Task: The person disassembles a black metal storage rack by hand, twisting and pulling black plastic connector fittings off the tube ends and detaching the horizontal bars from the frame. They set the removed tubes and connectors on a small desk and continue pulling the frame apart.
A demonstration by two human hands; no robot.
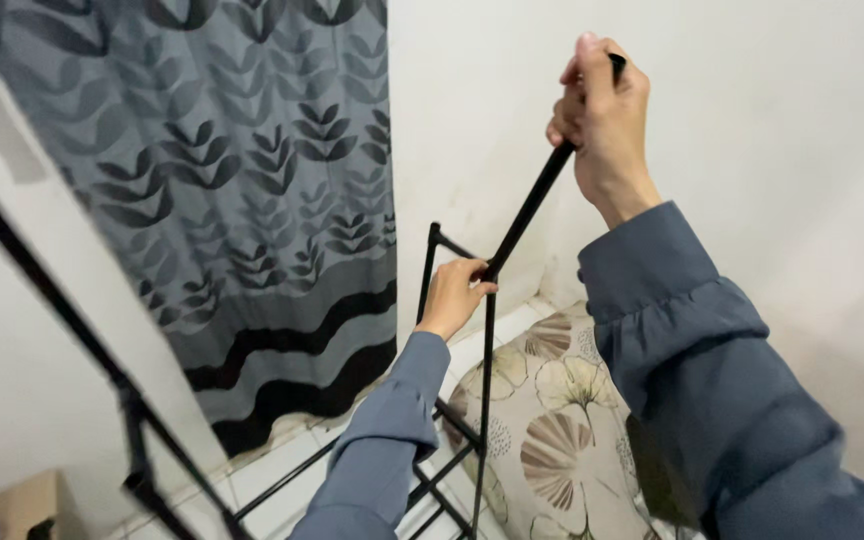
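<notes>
Nearest the camera, two blue-grey sleeves are seen reaching forward over a floral cushion (562,430) that lies on the tiled floor (282,475). A slanted black bar (72,320) crosses the left foreground, apart from both hands.

Further out, the left hand (455,292) is closed around the top of an upright post (485,400) of a black metal frame (442,440), its grip pressed onto the corner where the post meets a loose black rod (530,207). The rod runs diagonally upward from that corner to the right hand (604,112), which is wrapped tightly round the rod's upper end, thumb on top. The rod is therefore held in the air at both ends, its lower tip touching the frame's upper corner; whether it is already seated in a socket cannot be told.

The step in hand is judged to be the joining of the rod to the frame at that corner. The next move would call for the frame to be steadied by the left hand while the rod is aligned and guided by the right.

Behind, a grey leaf-patterned curtain (242,170) hangs beside a white wall (752,200).
</notes>
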